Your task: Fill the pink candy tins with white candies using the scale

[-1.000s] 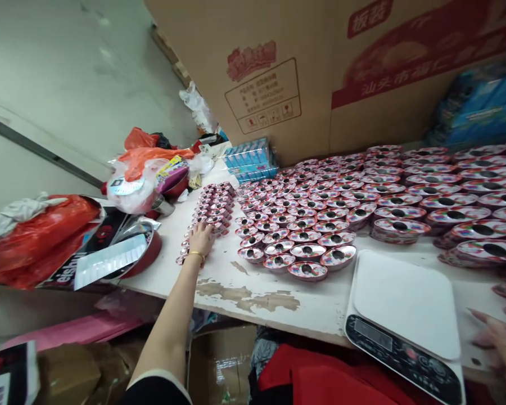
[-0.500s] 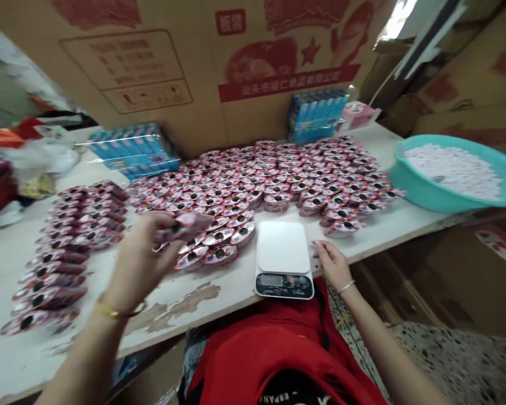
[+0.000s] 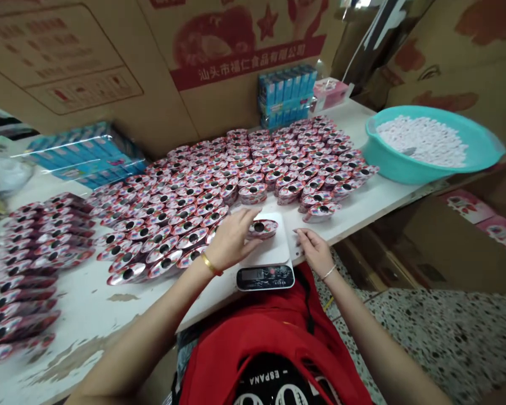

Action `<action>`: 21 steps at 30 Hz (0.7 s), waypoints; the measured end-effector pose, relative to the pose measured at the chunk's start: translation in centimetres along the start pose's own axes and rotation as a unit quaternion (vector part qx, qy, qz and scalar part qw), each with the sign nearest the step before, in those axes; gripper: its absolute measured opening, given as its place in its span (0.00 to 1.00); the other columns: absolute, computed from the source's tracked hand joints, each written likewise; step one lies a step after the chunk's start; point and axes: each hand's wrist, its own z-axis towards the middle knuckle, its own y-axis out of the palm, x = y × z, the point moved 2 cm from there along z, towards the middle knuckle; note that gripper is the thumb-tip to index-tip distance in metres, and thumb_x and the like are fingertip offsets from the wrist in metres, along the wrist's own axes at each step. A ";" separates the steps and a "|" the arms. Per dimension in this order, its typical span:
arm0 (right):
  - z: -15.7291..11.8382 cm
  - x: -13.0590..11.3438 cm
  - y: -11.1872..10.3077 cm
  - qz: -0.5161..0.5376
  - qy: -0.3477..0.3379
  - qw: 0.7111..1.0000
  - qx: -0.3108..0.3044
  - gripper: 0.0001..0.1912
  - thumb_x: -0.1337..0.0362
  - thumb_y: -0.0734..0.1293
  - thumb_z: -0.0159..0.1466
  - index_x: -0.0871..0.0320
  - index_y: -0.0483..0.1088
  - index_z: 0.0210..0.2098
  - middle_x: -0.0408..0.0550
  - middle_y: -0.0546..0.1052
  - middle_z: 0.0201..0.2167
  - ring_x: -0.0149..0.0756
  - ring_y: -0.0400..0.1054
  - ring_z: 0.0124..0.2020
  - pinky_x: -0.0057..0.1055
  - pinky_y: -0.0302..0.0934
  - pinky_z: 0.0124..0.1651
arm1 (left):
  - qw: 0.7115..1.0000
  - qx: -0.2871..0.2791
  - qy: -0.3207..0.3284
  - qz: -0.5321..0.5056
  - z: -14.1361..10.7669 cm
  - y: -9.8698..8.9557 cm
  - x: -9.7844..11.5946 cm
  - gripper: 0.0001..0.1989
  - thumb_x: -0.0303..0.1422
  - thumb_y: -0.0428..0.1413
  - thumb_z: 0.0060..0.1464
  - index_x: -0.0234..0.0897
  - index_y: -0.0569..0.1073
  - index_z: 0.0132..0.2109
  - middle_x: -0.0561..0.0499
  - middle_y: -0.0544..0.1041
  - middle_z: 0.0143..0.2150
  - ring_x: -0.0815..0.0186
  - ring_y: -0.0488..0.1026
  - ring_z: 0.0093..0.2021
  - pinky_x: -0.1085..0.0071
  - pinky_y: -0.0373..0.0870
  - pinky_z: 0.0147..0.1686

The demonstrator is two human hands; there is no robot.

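My left hand (image 3: pixel 231 239) is closed around one end of a small pink-and-red printed packet (image 3: pixel 265 228), oval on top with a dark round hole. The packet stands on or just over the white plate of a kitchen scale (image 3: pixel 274 253); I cannot tell whether it bears on it. Right of the scale, by the table's edge, my right hand (image 3: pixel 316 253) has its thumb and forefinger pinched together. What they hold, if anything, is too small to make out. Many matching packets (image 3: pixel 188 214) stand in close rows behind and left of the scale.
A turquoise basin (image 3: pixel 405 169) of small white pieces sits at the right end of the table (image 3: pixel 122 315). Blue wrapped boxes (image 3: pixel 88 157) and another blue pack (image 3: pixel 287 95) lean against a large carton (image 3: pixel 160 112). More packets (image 3: pixel 21 281) line the left side.
My left hand has carried the packet rightward from the rows to the scale. My right hand stays beside the scale. The view has shifted to the right.
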 end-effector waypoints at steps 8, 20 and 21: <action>0.1 0.3 -0.4 0.018 0.016 1.000 -0.002 0.25 0.43 0.63 0.61 0.60 0.71 0.39 0.42 0.67 0.24 0.27 0.58 0.22 0.24 0.54 0.22 | 0.984 0.129 -0.118 -0.037 -5.5 -5.2 -1.4 0.18 0.34 0.54 0.59 0.38 0.65 0.55 0.48 0.75 0.44 0.67 0.72 0.42 0.66 0.71 0.46; 0.1 0.2 -0.4 0.022 0.021 1.000 -0.001 0.24 0.44 0.63 0.61 0.60 0.71 0.38 0.42 0.67 0.24 0.26 0.58 0.21 0.24 0.55 0.22 | 0.988 0.120 -0.099 -0.002 -6.8 -3.4 -1.7 0.16 0.32 0.52 0.59 0.40 0.67 0.55 0.47 0.75 0.45 0.63 0.72 0.45 0.64 0.71 0.45; 0.1 0.2 -0.4 0.022 0.022 1.000 -0.002 0.24 0.44 0.63 0.61 0.60 0.71 0.38 0.42 0.67 0.24 0.26 0.58 0.21 0.24 0.55 0.22 | 0.989 0.115 -0.089 0.003 -6.5 -3.2 -1.6 0.17 0.32 0.52 0.59 0.41 0.66 0.56 0.46 0.74 0.47 0.62 0.72 0.47 0.62 0.71 0.47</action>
